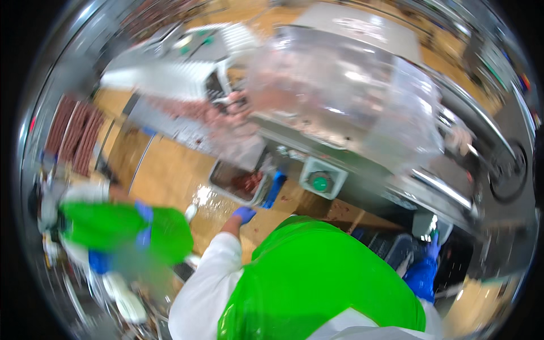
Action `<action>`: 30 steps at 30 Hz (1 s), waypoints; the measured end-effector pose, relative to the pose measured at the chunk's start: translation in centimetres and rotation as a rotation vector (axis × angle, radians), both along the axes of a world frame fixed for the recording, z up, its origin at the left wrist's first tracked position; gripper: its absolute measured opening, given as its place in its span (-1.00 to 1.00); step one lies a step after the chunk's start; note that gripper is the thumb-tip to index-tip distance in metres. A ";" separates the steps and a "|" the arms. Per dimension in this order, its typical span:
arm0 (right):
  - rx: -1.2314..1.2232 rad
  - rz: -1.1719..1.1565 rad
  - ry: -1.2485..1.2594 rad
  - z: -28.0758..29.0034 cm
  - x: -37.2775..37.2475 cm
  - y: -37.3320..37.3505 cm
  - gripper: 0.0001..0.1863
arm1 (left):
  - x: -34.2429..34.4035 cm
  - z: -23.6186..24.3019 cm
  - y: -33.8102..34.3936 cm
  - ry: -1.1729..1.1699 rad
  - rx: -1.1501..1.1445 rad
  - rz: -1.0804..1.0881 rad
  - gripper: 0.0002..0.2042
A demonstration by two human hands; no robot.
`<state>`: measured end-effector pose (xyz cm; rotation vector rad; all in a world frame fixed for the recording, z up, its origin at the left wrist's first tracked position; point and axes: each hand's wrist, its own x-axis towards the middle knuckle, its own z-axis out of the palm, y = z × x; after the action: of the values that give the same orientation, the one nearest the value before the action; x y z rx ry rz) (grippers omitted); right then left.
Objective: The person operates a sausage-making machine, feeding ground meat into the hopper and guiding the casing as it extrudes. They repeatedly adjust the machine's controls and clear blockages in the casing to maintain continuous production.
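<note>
My left hand [245,215], in a blue glove, is just below the near edge of a metal tub [213,180]. Dark red meat pieces [247,182] lie inside that tub. Motion smears the fingers, and I make out nothing in them. Far to the right, my right hand [433,248], gloved in blue below a blue sleeve cover, reaches up to a small whitish container [424,222] beside the machine. It seems to touch the container's near side; blur hides its grip. A blue strip-like thing [275,188] stands at the tub's right end.
Across the front stands a large machine with a clear cover [340,85]. Pale meat pieces [226,122] lie on a sloping metal chute [175,127]. A white bin [334,185] holds something round and green. To my left works a person in a green apron [105,226]. The tan floor [170,170] looks wet.
</note>
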<state>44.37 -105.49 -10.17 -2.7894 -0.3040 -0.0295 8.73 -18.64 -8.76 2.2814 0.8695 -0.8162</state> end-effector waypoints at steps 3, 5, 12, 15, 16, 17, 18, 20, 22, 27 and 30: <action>-0.072 -0.242 0.075 1.2 0.0 -0.6 -0.03 | 0.2 0.2 -0.3 -0.060 0.018 0.050 -0.44; -0.067 -0.242 0.109 1.6 -0.5 1.0 -0.03 | -0.4 0.8 -0.1 -0.031 0.017 0.075 -0.45; -0.057 -0.269 0.142 3.3 -0.8 1.4 -0.06 | -1.6 1.2 -1.0 0.020 -0.005 0.086 -0.48; -0.062 -0.256 0.109 3.1 -0.5 1.3 -0.07 | -2.2 0.8 -0.8 0.034 -0.017 0.101 -0.48; -0.076 -0.257 0.100 3.0 -0.7 1.5 -0.08 | -2.1 0.9 -0.6 0.041 -0.026 0.111 -0.47; -0.024 -0.293 0.146 2.8 -0.9 1.9 -0.07 | -2.1 1.1 -0.3 0.039 -0.011 0.093 -0.47; 0.025 -0.326 0.192 2.8 -0.8 2.4 -0.06 | -2.2 1.1 -0.1 0.037 0.001 0.078 -0.47; 0.008 -0.346 0.216 2.7 -0.7 2.6 -0.06 | -2.4 1.2 0.2 0.024 -0.002 0.089 -0.46; -0.121 -0.320 0.174 2.5 -0.4 2.2 -0.05 | -2.4 1.4 0.3 0.003 -0.028 0.140 -0.45; -0.245 -0.350 0.155 1.4 0.2 0.8 -0.02 | -1.4 2.6 1.1 -0.114 0.038 0.136 -0.47; 1.104 -0.806 0.370 2.1 0.8 1.1 -0.20 | 0.6 2.5 5.8 -0.400 0.155 -0.060 -0.58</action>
<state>45.12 -104.43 -8.11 -1.6001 0.7199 0.0971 9.36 -12.79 -6.30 2.4942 0.7014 -0.3025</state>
